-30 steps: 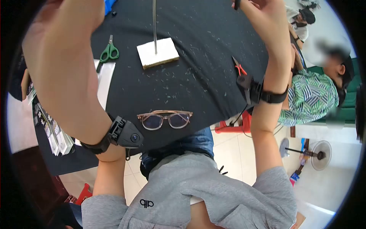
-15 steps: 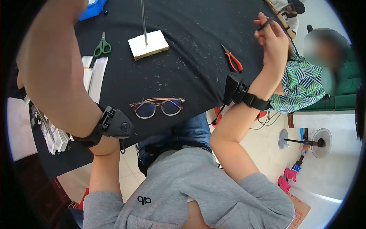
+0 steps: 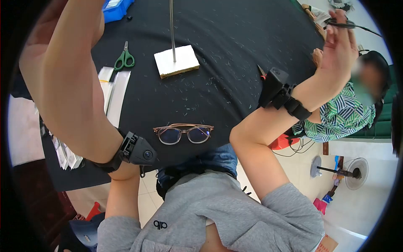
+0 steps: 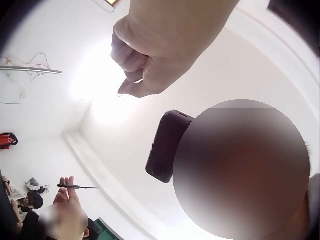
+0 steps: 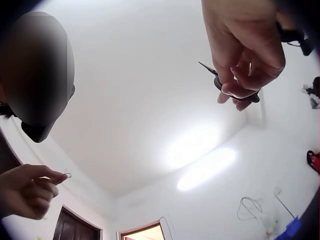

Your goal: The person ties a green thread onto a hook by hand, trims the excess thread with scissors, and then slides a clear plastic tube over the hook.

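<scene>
High at the left edge of the head view is my left hand (image 3: 42, 40), partly cut off. In the left wrist view the left hand (image 4: 145, 55) pinches a small thin wire loop (image 4: 120, 94) between thumb and finger; the loop (image 5: 68, 175) also shows in the right wrist view. My right hand (image 3: 339, 52) is raised at the upper right, fingers round a dark tool (image 3: 346, 25) with a thin pointed tip. The right wrist view shows the right hand (image 5: 247, 55) curled about this tool (image 5: 217, 80). The two hands are far apart.
On the black cloth (image 3: 226, 54) lie glasses (image 3: 179, 133), green scissors (image 3: 124, 61), white strips (image 3: 119, 94) and scattered clippings. A thin rod (image 3: 172, 31) stands in a white block (image 3: 176, 61). Behind is a blue box (image 3: 115, 11). A person (image 3: 344, 113) is at the right.
My right hand has come further into the head view and out to the right, still with the dark tool. Its wrist camera now covers most of the red-handled pliers on the cloth.
</scene>
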Demonstrator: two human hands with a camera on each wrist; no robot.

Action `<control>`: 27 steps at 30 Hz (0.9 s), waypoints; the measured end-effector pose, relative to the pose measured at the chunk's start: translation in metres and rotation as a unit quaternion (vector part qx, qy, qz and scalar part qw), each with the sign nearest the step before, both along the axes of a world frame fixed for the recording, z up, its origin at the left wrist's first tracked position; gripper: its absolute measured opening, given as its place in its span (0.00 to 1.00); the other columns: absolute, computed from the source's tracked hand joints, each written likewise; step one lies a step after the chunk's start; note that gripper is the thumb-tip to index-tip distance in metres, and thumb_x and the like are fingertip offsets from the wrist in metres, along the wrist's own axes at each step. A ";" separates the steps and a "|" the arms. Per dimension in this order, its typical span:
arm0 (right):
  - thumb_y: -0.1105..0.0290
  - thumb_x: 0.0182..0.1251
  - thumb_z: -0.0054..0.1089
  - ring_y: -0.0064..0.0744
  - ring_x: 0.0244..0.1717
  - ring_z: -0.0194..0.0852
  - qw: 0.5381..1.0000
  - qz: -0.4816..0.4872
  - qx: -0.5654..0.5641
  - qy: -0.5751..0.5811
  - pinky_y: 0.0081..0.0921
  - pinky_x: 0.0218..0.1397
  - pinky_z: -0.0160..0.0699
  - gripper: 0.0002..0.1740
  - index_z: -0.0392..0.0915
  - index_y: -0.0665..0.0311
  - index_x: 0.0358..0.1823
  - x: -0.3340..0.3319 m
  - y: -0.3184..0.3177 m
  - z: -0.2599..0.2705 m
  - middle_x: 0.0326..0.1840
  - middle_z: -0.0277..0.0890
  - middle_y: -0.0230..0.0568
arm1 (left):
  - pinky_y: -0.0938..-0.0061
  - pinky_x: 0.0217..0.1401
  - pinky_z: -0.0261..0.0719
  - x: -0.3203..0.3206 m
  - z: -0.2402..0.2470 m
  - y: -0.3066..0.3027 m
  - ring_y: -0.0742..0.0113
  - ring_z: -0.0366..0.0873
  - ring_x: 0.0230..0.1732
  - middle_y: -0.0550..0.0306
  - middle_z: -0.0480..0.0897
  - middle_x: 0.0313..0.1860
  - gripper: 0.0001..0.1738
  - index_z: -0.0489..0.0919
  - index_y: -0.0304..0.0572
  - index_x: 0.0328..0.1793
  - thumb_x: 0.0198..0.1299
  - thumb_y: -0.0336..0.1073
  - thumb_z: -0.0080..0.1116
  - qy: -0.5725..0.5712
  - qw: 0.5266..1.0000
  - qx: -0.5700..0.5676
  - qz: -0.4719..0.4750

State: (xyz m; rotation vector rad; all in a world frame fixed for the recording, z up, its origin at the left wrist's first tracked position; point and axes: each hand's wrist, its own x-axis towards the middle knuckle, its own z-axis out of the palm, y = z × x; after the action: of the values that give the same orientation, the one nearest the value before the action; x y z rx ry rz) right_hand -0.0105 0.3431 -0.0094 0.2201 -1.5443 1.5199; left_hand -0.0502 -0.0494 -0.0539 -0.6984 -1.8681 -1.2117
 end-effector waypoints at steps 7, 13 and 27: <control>0.78 0.68 0.54 0.20 0.29 0.69 0.993 -0.038 0.098 0.051 0.12 0.31 0.68 0.13 0.78 0.78 0.50 0.009 -0.023 0.017 0.45 0.80 0.49 | 0.91 0.24 0.52 -0.004 0.005 0.011 0.88 0.61 0.22 0.51 0.83 0.53 0.18 0.82 0.38 0.56 0.65 0.40 0.58 -0.031 0.998 0.033 -0.047; 0.69 0.69 0.58 0.16 0.21 0.70 0.975 -0.072 0.206 -0.038 0.10 0.21 0.60 0.15 0.79 0.70 0.53 0.000 -0.060 0.011 0.39 0.81 0.39 | 0.90 0.23 0.47 -0.003 0.007 0.038 0.88 0.54 0.19 0.59 0.85 0.40 0.15 0.82 0.36 0.54 0.62 0.33 0.59 -0.056 0.994 0.046 -0.076; 0.68 0.57 0.72 0.23 0.41 0.74 0.942 0.042 0.291 -0.160 0.20 0.44 0.75 0.22 0.71 0.67 0.48 -0.017 -0.101 -0.001 0.40 0.71 0.33 | 0.93 0.33 0.65 0.016 0.025 0.074 0.86 0.75 0.31 0.54 0.86 0.36 0.07 0.84 0.31 0.43 0.60 0.27 0.61 -0.252 0.937 0.198 -0.137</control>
State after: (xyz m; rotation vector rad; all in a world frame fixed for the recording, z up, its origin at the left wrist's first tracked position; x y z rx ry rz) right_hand -0.0275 0.2423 -0.0100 0.3925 -2.2547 1.1604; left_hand -0.0338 0.0244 -0.0286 -0.4557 -1.8628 -2.0332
